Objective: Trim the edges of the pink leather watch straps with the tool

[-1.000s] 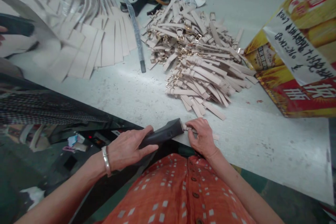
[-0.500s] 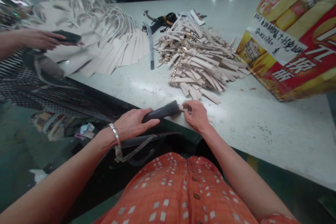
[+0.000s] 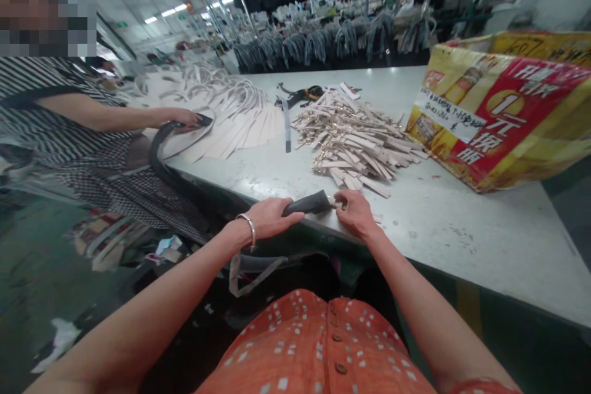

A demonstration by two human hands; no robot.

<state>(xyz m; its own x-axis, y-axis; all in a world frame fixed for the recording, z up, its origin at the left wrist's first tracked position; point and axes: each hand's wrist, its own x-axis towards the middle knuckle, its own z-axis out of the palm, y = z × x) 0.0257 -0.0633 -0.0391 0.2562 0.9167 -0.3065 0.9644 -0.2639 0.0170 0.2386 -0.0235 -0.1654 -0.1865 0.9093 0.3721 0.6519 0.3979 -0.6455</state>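
At the table's edge [image 3: 221,186], two hands [image 3: 272,218] [image 3: 356,215] hold one black handle [image 3: 308,203].

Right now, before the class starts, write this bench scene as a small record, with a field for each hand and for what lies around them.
left hand: grips a dark tool
right hand: at a strap, beside its buckle
nearby: strap pile on a white table
beyond: pale panels; printed box
other person: co-worker's hand on a dark piece
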